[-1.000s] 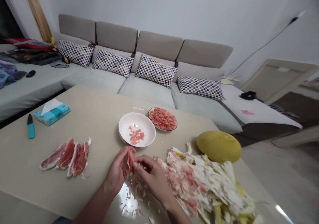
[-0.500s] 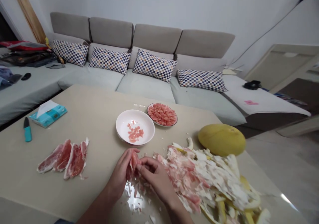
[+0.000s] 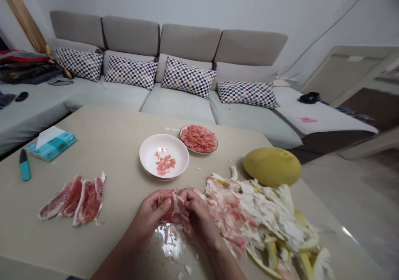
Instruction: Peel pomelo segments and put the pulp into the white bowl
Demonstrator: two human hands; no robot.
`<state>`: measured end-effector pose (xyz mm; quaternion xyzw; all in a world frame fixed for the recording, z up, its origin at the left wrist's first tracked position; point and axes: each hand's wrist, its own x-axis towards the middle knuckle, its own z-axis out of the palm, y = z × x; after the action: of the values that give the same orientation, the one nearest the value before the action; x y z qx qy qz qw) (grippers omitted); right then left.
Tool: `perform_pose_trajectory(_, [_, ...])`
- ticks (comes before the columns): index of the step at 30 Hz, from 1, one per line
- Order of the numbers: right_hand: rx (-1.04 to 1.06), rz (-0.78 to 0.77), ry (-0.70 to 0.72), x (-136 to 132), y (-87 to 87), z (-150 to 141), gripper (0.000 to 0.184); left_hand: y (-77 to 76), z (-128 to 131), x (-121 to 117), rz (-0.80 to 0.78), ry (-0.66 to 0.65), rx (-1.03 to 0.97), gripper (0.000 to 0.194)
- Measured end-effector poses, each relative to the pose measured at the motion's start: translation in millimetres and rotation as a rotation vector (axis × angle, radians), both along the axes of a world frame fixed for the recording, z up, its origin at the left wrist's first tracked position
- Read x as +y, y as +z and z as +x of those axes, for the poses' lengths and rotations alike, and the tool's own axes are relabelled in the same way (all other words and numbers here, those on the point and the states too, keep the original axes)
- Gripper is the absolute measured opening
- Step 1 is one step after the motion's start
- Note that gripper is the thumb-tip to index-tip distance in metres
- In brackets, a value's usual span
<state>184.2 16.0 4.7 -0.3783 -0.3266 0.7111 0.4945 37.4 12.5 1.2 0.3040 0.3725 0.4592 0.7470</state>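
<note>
Over the table's near side, my left hand (image 3: pixel 148 217) is closed around a pink pomelo segment (image 3: pixel 168 213), thumb across its flesh. My right hand (image 3: pixel 199 218) pinches the pale membrane at the segment's right side, and its fingertips are partly hidden. Just beyond my hands stands a white bowl (image 3: pixel 149 163) with a few pieces of pink pulp (image 3: pixel 165 163) inside. Farther back, a dark-rimmed plate (image 3: pixel 215 149) is heaped with pulp. To the left lie several unpeeled pomelo segments (image 3: pixel 89 201). A mound of membranes and rind (image 3: pixel 258 217) spreads at the right.
A whole yellow pomelo (image 3: pixel 271 166) rests behind the peel mound. At the table's left are a blue tissue pack (image 3: pixel 52 145) and a small knife with a turquoise handle (image 3: pixel 25 171). Scraps are scattered beneath my hands. A grey sofa (image 3: pixel 177 103) with checkered cushions stands behind the table.
My right hand has pulled the membrane rightward, and the segment is turned so more flesh shows. My left thumb now lies over it. The view has shifted slightly.
</note>
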Motion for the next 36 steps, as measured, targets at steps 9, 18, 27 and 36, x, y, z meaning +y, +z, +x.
perform_pose_trajectory(9, [0.114,0.026,-0.032,3,-1.2,3,0.015,-1.3,2,-2,-0.016,-0.003,-0.034,0.032])
perform_pose_trajectory(18, [-0.465,0.244,-0.011,0,-1.3,1,0.037,-1.3,-2,1,0.015,0.086,0.050,0.033])
perform_pose_trajectory(27, [-0.895,0.534,-0.025,-2,-6.8,-4,0.041,-2.0,4,-1,0.071,0.082,0.149,0.035])
perform_pose_trajectory(36, [-0.804,0.541,0.015,-6,-11.4,-6,0.044,-2.0,1,-3,0.027,-0.004,0.048,0.031])
